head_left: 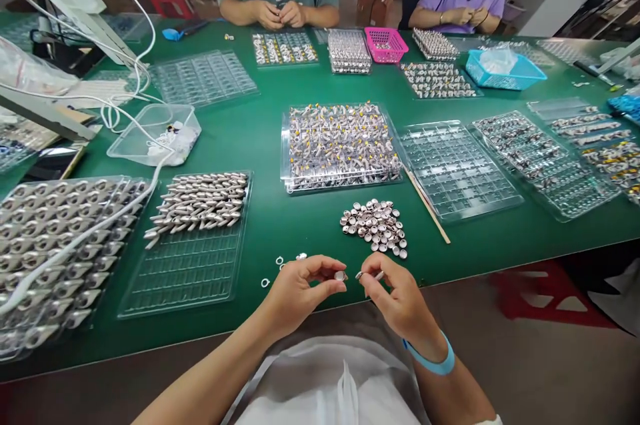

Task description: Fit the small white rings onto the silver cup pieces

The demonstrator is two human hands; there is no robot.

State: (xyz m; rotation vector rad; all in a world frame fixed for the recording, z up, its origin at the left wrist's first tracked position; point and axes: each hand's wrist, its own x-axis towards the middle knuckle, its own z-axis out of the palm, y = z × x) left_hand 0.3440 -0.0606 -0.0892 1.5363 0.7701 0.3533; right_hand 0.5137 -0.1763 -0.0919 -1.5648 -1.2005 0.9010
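Just above the table's front edge, my left hand [313,281] pinches a small round silvery cap [341,275] between thumb and fingertips. It looks like the pieces in the pile of round metal caps [375,225] beyond my hands. A short gap to the right, my right hand [393,288] is closed on a slim silvery metal piece [379,275], mostly covered by the fingers; its exact kind is unclear. Several small white rings [265,283] lie on the green table left of my left hand.
A tray of slim metal parts [200,205] lies to the left, beside a tray of larger metal parts [45,238]. Ahead sits a stacked tray of small assemblies [343,145]. A wooden stick [427,205] and a clear tray [460,171] lie right. Two co-workers sit opposite.
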